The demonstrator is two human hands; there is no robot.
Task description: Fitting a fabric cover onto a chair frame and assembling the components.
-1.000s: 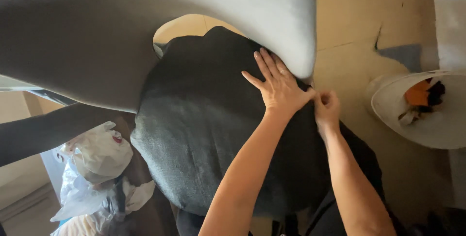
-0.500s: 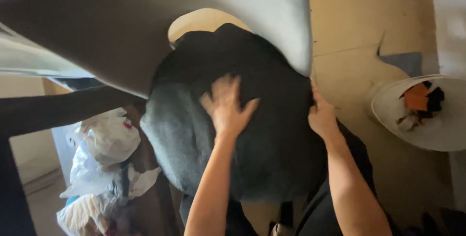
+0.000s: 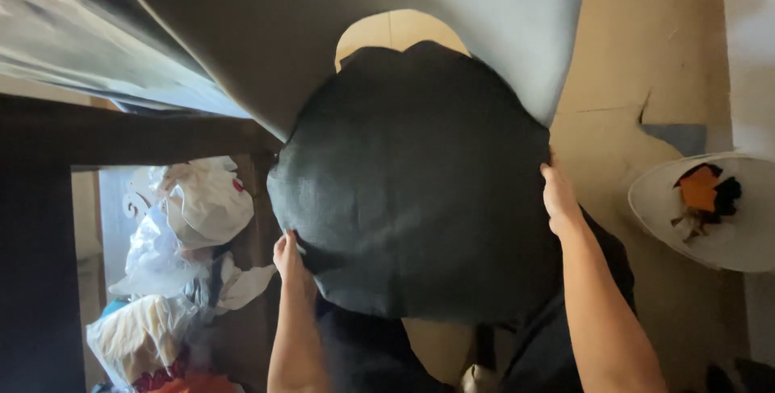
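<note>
Black round cushion (image 3: 416, 183) gripped at both edges by left hand (image 3: 289, 260), right hand (image 3: 559, 199), plastic bags (image 3: 190, 239) beside.

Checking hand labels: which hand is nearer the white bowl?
Right. The right hand grips the black cushion's edge beside the bowl; the left hand holds the far edge.

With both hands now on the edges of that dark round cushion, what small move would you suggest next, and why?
Probably press it gently back toward the grey upholstered backrest. The left hand grips the lower left edge of the dark round cushion and the right hand its right edge, so it is held evenly. Its top overlaps the backrest, with a pale board showing behind.
</note>
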